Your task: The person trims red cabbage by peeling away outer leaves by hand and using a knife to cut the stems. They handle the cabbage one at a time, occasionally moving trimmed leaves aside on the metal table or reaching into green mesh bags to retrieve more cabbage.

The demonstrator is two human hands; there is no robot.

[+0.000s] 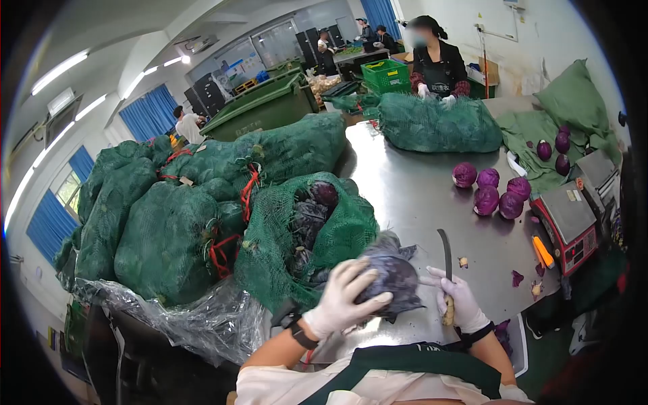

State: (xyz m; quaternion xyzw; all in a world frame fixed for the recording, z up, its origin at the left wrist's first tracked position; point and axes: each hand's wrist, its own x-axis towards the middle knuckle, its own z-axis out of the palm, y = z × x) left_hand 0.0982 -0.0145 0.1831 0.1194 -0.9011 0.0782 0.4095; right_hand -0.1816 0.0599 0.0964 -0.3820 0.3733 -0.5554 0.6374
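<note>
At far left, filled green mesh sacks (165, 239) are heaped on clear plastic sheeting (223, 331), which hides what supports them there. Next comes an open mesh sack (266, 260); the dark cabbages inside are partly covered by its netting. The gloved left hand (343, 297) grips the near-left side of a leafy purple cabbage (397, 278), just right of that sack and above the steel counter (418, 202). Loose outer leaves flare rightward; the stem end is hard to make out, and whether the underside touches the counter cannot be told. Right of it stands a knife (446, 253), its long axis running away from the person, slim blade outermost, tip bending slightly left. The gloved right hand (462, 302) is closed around its handle, covering part of it. Farther right sit bare purple cabbages (486, 200), then a red scale (570, 223), its display unreadable.
</note>
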